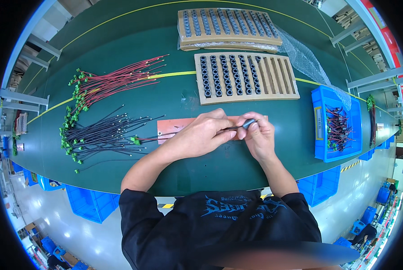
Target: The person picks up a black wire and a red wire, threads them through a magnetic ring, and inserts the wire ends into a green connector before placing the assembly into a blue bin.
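Observation:
Above the middle of an orange-pink board (166,125), my two hands meet. My left hand (200,134) is closed, pinching thin red and black wires. Their green connector (135,140) sticks out to the left, beyond my left wrist. My right hand (261,137) is closed on a small dark grey cylinder (249,123), which looks like the hollow cores in the tray. The wires run to the cylinder between my fingertips; whether they pass through it is hidden by the fingers.
Black wires (107,130) and red wires (120,78) with green connectors lie in bundles at left. Beyond my hands is a cardboard tray (278,95) partly filled with dark cores; a fuller tray (228,38) lies behind. A blue bin (319,148) at right holds wired pieces, beside bubble wrap (300,54).

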Tool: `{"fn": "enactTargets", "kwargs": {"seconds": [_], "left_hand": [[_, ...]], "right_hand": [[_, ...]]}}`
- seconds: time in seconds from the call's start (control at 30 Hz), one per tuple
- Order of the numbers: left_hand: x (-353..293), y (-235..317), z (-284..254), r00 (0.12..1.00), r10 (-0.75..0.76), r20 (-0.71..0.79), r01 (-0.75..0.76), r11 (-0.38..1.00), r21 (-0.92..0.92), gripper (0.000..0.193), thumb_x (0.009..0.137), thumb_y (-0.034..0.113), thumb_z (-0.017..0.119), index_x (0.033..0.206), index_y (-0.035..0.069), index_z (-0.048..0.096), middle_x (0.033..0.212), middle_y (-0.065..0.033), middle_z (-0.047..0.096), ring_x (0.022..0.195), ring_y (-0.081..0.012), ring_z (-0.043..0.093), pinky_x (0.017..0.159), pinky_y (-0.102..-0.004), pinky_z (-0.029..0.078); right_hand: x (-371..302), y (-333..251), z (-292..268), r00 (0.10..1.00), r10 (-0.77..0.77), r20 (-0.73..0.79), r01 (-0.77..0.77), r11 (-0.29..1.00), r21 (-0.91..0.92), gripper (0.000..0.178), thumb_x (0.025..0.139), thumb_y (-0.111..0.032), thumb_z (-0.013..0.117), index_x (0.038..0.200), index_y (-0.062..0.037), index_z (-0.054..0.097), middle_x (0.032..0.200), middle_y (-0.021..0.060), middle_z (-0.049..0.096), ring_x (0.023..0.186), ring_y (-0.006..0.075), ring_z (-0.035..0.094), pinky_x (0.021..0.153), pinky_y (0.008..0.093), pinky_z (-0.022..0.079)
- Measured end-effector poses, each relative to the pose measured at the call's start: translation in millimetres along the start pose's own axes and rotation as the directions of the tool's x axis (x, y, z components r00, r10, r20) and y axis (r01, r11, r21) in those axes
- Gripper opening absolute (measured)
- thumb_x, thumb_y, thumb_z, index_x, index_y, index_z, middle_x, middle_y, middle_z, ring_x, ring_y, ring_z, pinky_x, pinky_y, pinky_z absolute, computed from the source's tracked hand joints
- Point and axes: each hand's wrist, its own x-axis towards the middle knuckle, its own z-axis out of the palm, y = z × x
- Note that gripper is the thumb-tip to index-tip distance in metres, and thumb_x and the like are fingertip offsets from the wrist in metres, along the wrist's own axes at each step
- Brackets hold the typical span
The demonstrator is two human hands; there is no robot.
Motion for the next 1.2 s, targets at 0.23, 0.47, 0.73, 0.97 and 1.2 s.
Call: {"fn": "enactTargets", "kwargs": {"seconds": [0.23, 0.47, 0.73, 0.97, 1.2], "left_hand": [[-6.1, 2.6, -16.8, 0.996, -0.091, 0.025, 0.085, 0.98, 0.182, 0.019, 0.097, 0.014, 0.061, 0.103, -0.001, 0.071, 0.088, -0.0184, 0.069, 0.077, -0.0356, 0.066, 0.069, -0.0451, 0.051], [-26.2, 25.5, -20.0, 0.997, -0.061, -0.039, 0.066, 0.987, 0.148, 0.02, 0.096, 0.015, 0.065, 0.106, -0.001, 0.072, 0.086, -0.0173, 0.071, 0.073, -0.033, 0.067, 0.069, -0.04, 0.054], [-72.8, 14.0, -34.7, 0.994, -0.112, -0.012, 0.113, 0.988, 0.108, 0.023, 0.093, 0.016, 0.071, 0.107, -0.001, 0.072, 0.099, -0.0179, 0.075, 0.083, -0.0285, 0.073, 0.075, -0.039, 0.056], [-104.6, 10.0, -37.7, 0.951, -0.266, -0.155, 0.265, 0.964, -0.025, 0.02, 0.092, 0.008, 0.07, 0.11, -0.003, 0.071, 0.097, -0.0148, 0.074, 0.081, -0.0214, 0.071, 0.073, -0.0335, 0.056], [-131.8, -41.7, -40.9, 0.864, -0.473, -0.171, 0.348, 0.807, -0.477, 0.022, 0.092, -0.006, 0.068, 0.114, -0.004, 0.066, 0.11, -0.0114, 0.064, 0.078, -0.0157, 0.069, 0.059, -0.0252, 0.055]], "right_hand": [[4.4, -19.9, -3.3, 0.985, -0.103, -0.142, 0.13, 0.972, 0.196, 0.032, 0.105, -0.026, 0.057, 0.126, -0.0014, 0.057, 0.106, 0.0143, 0.064, 0.078, 0.0165, 0.059, 0.074, 0.0288, 0.051], [1.4, -40.7, -0.4, 0.993, -0.105, -0.062, 0.113, 0.982, 0.153, 0.032, 0.106, -0.035, 0.054, 0.111, -0.0035, 0.052, 0.095, 0.0145, 0.062, 0.069, 0.0168, 0.057, 0.066, 0.0297, 0.051], [0.3, -4.6, 37.3, 0.988, 0.015, 0.154, -0.013, 1.0, -0.016, 0.028, 0.107, -0.034, 0.052, 0.11, -0.0054, 0.051, 0.092, 0.0126, 0.061, 0.073, 0.0158, 0.056, 0.069, 0.0343, 0.052], [8.3, 4.5, 62.0, 0.984, 0.081, 0.158, -0.08, 0.997, -0.011, 0.028, 0.108, -0.031, 0.05, 0.114, -0.0044, 0.05, 0.096, 0.0149, 0.066, 0.077, 0.0168, 0.059, 0.074, 0.0323, 0.053], [10.1, 51.0, 51.4, 0.99, 0.112, 0.088, -0.109, 0.993, -0.033, 0.02, 0.109, -0.02, 0.047, 0.115, -0.0022, 0.052, 0.102, 0.0142, 0.065, 0.087, 0.0182, 0.064, 0.08, 0.0321, 0.055]]}}
